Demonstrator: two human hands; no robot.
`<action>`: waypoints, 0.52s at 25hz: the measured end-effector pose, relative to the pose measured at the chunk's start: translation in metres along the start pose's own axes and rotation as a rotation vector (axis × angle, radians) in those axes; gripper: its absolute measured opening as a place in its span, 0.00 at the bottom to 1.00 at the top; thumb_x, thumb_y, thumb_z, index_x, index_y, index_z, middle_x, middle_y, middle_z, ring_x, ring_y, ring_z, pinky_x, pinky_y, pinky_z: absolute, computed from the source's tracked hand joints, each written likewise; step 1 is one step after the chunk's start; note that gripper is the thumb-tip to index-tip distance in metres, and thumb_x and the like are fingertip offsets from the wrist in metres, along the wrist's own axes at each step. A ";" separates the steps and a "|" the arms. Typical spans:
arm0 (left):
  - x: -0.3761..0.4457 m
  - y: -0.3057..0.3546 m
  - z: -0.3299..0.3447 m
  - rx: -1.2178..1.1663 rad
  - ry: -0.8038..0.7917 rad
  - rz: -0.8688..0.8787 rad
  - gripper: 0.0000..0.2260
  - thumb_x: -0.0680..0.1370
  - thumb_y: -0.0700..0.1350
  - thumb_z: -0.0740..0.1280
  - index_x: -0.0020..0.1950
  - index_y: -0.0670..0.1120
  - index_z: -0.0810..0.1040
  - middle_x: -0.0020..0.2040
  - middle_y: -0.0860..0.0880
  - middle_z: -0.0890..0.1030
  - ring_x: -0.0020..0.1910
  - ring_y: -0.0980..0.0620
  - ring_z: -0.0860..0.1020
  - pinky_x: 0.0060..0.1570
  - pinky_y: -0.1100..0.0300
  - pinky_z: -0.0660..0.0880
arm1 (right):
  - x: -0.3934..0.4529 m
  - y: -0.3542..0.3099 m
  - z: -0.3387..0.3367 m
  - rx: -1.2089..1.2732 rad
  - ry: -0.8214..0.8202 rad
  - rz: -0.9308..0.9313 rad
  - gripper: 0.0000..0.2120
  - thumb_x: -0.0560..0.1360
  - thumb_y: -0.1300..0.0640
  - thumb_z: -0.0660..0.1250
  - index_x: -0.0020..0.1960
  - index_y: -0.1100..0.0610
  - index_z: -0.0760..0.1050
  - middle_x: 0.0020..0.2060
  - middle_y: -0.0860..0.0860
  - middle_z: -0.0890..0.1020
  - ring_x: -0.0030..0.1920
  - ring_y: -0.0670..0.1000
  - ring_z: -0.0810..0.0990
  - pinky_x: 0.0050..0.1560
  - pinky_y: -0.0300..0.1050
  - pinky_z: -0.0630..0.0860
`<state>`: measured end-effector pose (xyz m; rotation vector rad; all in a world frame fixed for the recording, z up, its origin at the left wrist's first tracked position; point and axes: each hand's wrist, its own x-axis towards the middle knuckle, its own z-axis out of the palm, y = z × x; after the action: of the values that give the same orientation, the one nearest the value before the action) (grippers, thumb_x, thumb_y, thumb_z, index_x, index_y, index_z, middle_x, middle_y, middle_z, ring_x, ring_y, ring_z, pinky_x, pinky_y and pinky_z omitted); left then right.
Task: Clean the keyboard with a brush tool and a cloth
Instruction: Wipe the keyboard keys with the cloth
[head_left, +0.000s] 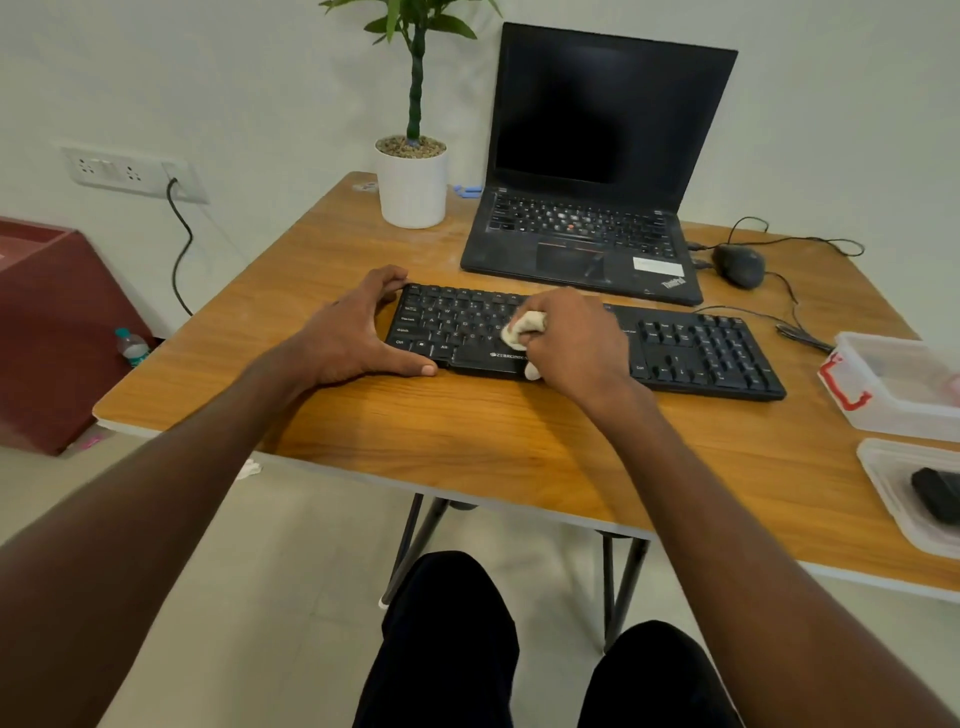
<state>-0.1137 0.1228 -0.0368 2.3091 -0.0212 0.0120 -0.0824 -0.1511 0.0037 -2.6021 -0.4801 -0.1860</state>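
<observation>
Keyboard (582, 338) is laid flat on the counter (467, 426) before a laptop (597, 156); its left end is braced by the spread left hand (353, 332), while a bunched cloth (524, 330) is gripped against the keys by the right hand (576, 343).

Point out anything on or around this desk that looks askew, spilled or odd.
A crumpled white scrap lies on the floor below the table's left edge, and a water bottle sits on the floor by the red cabinet. The tabletop near the plant pot looks dusty. Nothing looks spilled or broken.
</observation>
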 end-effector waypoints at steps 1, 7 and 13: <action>0.000 0.000 0.000 -0.002 -0.002 0.005 0.63 0.53 0.73 0.83 0.82 0.59 0.57 0.81 0.54 0.67 0.79 0.52 0.66 0.80 0.43 0.63 | -0.003 0.012 -0.008 -0.026 0.013 0.028 0.12 0.78 0.59 0.71 0.57 0.46 0.85 0.49 0.46 0.85 0.43 0.45 0.79 0.34 0.40 0.72; 0.000 0.000 0.001 0.001 0.004 0.008 0.62 0.53 0.73 0.83 0.81 0.60 0.57 0.81 0.54 0.68 0.78 0.52 0.66 0.79 0.43 0.64 | -0.004 0.047 -0.054 -0.368 -0.014 0.239 0.16 0.77 0.54 0.74 0.64 0.53 0.78 0.56 0.56 0.83 0.53 0.57 0.81 0.45 0.52 0.77; 0.001 0.002 0.001 0.034 0.003 -0.008 0.63 0.52 0.75 0.81 0.81 0.61 0.56 0.81 0.54 0.67 0.79 0.51 0.66 0.79 0.42 0.63 | -0.011 0.026 -0.038 -0.385 0.045 0.107 0.10 0.78 0.57 0.73 0.59 0.55 0.81 0.50 0.55 0.83 0.48 0.55 0.81 0.42 0.49 0.74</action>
<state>-0.1131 0.1209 -0.0361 2.3433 -0.0096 0.0119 -0.0844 -0.1947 0.0234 -2.9813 -0.3110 -0.3288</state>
